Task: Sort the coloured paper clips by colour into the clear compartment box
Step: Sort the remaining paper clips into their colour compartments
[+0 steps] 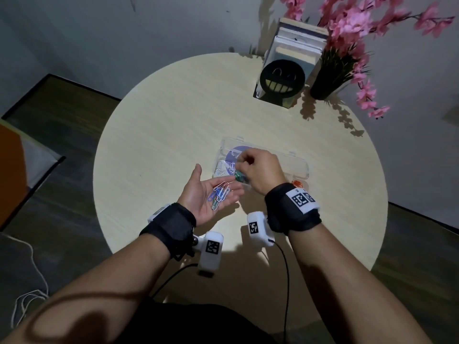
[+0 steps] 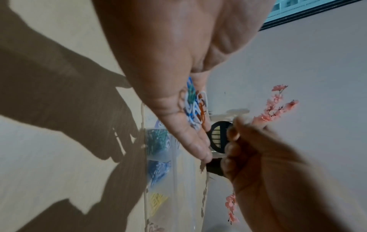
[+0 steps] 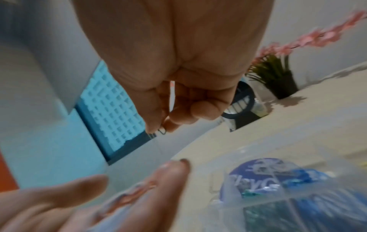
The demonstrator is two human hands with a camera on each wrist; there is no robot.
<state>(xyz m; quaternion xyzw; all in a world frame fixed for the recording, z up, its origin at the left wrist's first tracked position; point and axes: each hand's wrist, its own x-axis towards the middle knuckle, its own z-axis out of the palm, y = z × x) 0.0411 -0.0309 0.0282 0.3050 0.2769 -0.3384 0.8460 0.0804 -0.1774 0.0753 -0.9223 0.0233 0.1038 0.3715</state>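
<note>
My left hand (image 1: 198, 196) lies palm up just left of the clear compartment box (image 1: 299, 167), with straight fingers carrying a small pile of mixed paper clips (image 1: 219, 193), white, blue, pink and green. The left wrist view shows that pile (image 2: 195, 109) on the fingers, and past it the box's green (image 2: 158, 139), blue (image 2: 158, 171) and yellow (image 2: 157, 202) compartments. My right hand (image 1: 258, 168) hovers curled over the box's left end. In the right wrist view its thumb and forefinger (image 3: 157, 119) pinch one small clip (image 3: 162, 131), whose colour I cannot tell.
A round wooden table (image 1: 161, 115) carries everything. At its back right stand books behind a black smiley bookend (image 1: 282, 80) and a dark vase (image 1: 324, 83) of pink flowers. A few orange clips (image 1: 296, 183) show by my right wrist. Cables hang from both wrist cameras.
</note>
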